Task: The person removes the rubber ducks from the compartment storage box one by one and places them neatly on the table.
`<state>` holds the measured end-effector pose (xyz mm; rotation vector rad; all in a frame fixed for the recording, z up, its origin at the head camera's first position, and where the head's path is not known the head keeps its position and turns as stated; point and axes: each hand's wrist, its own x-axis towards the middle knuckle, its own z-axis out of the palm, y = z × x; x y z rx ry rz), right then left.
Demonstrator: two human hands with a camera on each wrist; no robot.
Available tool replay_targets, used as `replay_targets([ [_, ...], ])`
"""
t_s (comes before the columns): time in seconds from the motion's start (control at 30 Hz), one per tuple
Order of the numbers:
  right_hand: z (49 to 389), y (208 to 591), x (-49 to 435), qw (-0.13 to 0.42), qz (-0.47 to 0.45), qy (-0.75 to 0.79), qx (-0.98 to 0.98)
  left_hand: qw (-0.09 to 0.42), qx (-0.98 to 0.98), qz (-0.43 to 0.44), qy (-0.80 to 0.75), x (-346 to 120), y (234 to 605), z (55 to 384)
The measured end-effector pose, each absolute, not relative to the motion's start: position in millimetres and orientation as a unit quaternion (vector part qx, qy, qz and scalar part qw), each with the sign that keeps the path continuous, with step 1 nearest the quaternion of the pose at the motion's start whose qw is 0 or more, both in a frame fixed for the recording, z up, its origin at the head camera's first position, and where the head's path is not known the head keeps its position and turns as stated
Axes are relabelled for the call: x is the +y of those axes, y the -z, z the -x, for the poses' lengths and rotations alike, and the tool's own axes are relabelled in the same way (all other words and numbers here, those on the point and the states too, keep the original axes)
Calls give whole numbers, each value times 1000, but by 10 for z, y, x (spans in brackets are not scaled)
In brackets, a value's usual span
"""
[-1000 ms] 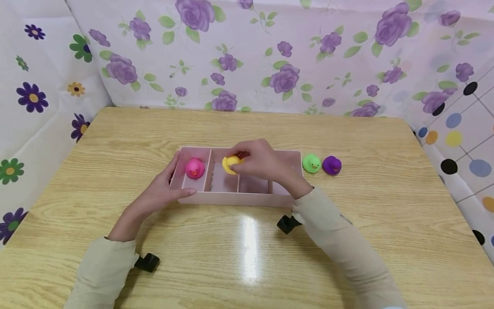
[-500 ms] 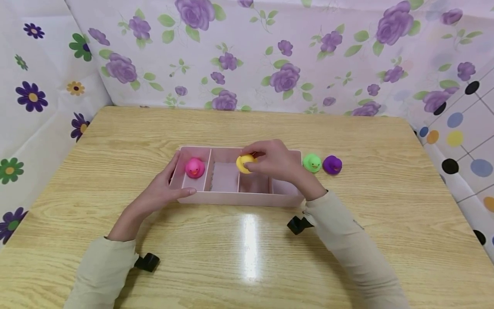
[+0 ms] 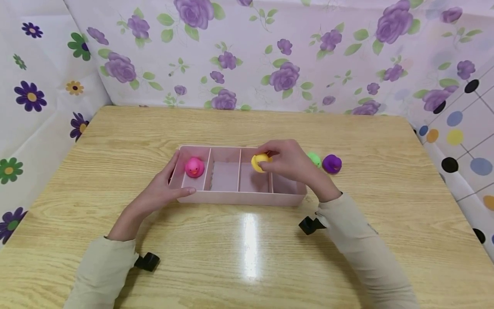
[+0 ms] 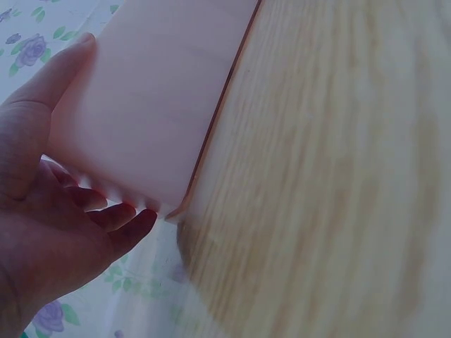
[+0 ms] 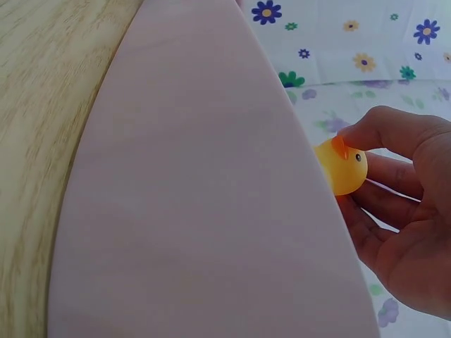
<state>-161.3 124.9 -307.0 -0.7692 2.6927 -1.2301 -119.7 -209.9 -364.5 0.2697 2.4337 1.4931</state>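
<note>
The yellow duck (image 3: 261, 158) is now nearer the counter's (image 3: 208, 249) right edge than before, at the tray's (image 3: 237, 198) third compartment from left. Right grip (image 3: 290, 161) pinches it; left grip (image 3: 160, 189) holds the tray. The duck seems light, soft, slippery; better to hold its round sides.

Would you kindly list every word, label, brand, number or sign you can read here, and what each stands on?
No readable text appears in any of the three views.
The small dark mark on the right sleeve is too small to tell whether it is lettering.
I see no writing on the visible sides of the pink tray or yellow duck.
</note>
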Motion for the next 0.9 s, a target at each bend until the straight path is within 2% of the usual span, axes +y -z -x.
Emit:
replay_targets([
  [0.33, 1603, 3064, 1413, 24, 245, 410, 878, 138, 840, -89, -517, -2100, 3650, 1195],
  [0.6, 1609, 3011, 1583, 33, 221, 411, 884, 139, 837, -91, -522, -2099, 3650, 1197],
  [0.9, 1656, 2987, 1823, 11, 253, 386, 887, 137, 838, -96, -520, -2109, 3662, 1205],
])
